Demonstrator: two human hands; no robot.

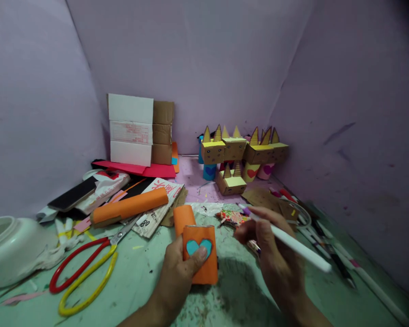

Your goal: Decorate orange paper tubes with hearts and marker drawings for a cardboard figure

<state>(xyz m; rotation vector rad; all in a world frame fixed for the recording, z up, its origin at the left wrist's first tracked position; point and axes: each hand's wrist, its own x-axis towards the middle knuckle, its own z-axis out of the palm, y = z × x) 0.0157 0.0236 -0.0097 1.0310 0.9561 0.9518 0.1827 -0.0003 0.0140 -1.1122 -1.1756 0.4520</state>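
Note:
My left hand (pixel 175 272) grips an orange paper-covered piece (pixel 205 272), thumb lying over the blue heart (pixel 192 248) on its front. The heart has a dark outline. In my right hand (pixel 281 261) is a white marker pen (pixel 301 247) with a purple tip end, held above the table and apart from the orange piece. Directly behind the orange piece is another orange paper piece (pixel 183 215), partly covered by it. A colourful patterned packet (pixel 230 217) lies beyond my right fingers.
Scissors (pixel 109 245) with red and yellow handles lie left, beside an orange roll (pixel 131 206) and a white pot (pixel 7 247). Several cardboard heads with pointed ears (pixel 233 149) stand at the back, some on coloured tubes. Pens (pixel 341 265) lie along the right wall.

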